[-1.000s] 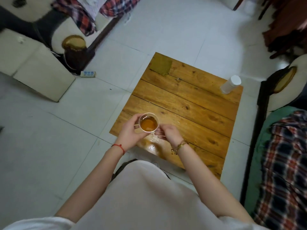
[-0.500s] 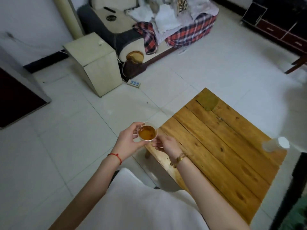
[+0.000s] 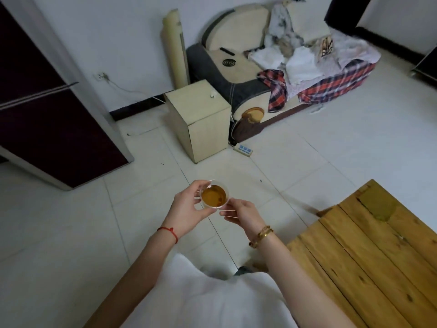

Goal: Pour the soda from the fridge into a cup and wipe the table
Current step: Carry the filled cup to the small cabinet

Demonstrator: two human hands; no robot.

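A clear plastic cup (image 3: 214, 196) filled with amber soda is held above the white tiled floor, left of the wooden table (image 3: 369, 252). My left hand (image 3: 189, 207) wraps its left side. My right hand (image 3: 243, 215) touches the cup's lower right edge with its fingertips. On the table's far corner lies a flat olive-green cloth (image 3: 378, 204). The dark fridge (image 3: 47, 110) stands at the far left with its doors shut.
A pale wooden box (image 3: 201, 121) stands on the floor ahead, a power strip (image 3: 243, 149) beside it. Behind it is a sofa (image 3: 272, 74) piled with plaid and white fabric. A rolled mat (image 3: 175, 46) leans on the wall.
The view has swung left and up, away from the table. Both hands have carried the cup off the tabletop and out over the floor. The white bottle has left the view.
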